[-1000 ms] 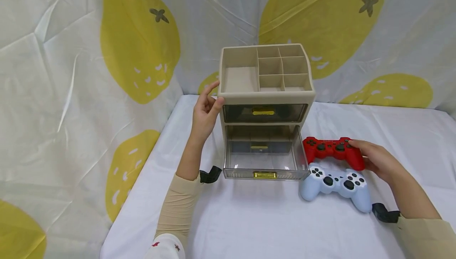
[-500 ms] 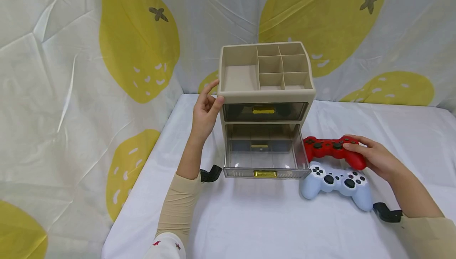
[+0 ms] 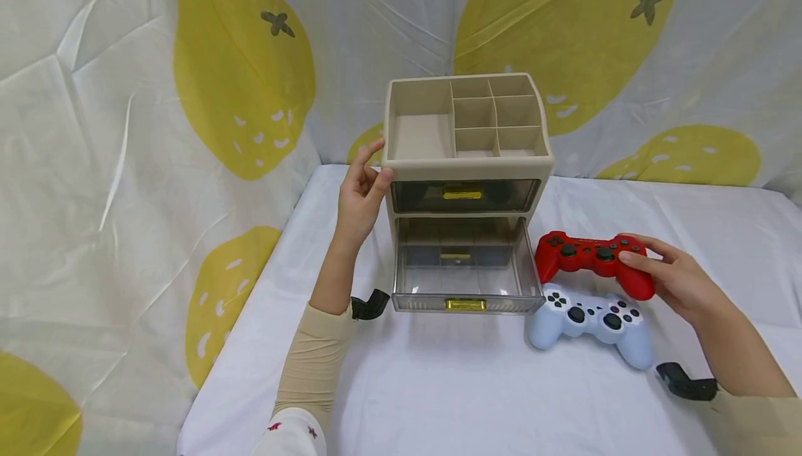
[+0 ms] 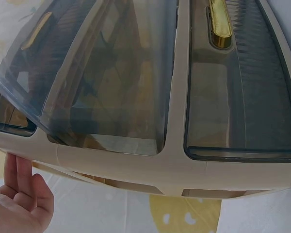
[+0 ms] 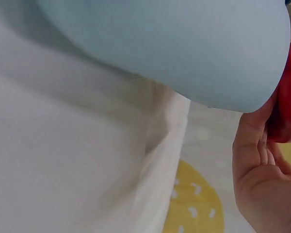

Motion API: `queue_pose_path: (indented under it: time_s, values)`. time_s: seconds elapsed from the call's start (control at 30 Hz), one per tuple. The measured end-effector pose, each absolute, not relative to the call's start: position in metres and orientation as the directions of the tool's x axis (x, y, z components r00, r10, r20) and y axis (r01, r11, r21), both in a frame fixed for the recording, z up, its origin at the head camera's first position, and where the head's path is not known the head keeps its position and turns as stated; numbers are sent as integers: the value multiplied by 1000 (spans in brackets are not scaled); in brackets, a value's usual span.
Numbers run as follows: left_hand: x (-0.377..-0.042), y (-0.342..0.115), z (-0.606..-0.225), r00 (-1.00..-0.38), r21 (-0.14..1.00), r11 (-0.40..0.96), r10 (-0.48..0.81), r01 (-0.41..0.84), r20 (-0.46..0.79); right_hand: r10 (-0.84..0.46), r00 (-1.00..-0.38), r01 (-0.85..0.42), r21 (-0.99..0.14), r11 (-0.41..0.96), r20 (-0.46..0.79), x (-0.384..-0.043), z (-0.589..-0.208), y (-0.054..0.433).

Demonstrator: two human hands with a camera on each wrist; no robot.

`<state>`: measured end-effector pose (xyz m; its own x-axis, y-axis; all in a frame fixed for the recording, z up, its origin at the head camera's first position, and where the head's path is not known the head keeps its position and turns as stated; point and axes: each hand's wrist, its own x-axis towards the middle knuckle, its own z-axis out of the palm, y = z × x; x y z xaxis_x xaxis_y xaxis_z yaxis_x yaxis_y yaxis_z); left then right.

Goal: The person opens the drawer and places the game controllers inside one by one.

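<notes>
My left hand (image 3: pixel 359 207) touches the left side of a beige desktop drawer organizer (image 3: pixel 468 170), thumb at its front edge and index finger extended along the side. In the left wrist view, fingertips (image 4: pixel 24 170) rest against the organizer's side wall. A clear lower drawer (image 3: pixel 466 282) with a gold handle is pulled out. On the right, my right hand (image 3: pixel 679 278) grips a red game controller (image 3: pixel 585 254) by its right end, thumb on top. A light blue game controller (image 3: pixel 592 324) lies just in front of it, close to the drawer's right corner.
The organizer's upper drawer (image 3: pixel 464 195) is shut, and its top is divided into several compartments. A white cloth (image 3: pixel 451 386) covers the table. Lemon-print fabric (image 3: pixel 388 31) hangs behind and at the left.
My right hand has closed round the red controller's right end and moved it slightly up and right, away from the drawer. The left hand, organizer and blue controller have kept their places.
</notes>
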<state>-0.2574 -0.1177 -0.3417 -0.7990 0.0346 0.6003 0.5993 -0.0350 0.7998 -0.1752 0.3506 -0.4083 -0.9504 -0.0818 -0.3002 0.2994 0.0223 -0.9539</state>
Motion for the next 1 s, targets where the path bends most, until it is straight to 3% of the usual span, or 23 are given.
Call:
queue_pose_path:
  time_s: [0.37, 0.6, 1.0]
  values:
    - [-256, -118, -342, -804, 805, -35, 45, 592, 593, -157, -981, 146, -962, -229, -111, -162, -405, 355]
    - [-257, -118, -343, -802, 803, -39, 40, 595, 596, -267, -963, 42, -945, -325, 49, -156, -397, 351]
    - [-256, -119, -342, -799, 800, -34, 45, 599, 600, -299, -946, -21, -945, -326, 124, -149, -380, 351]
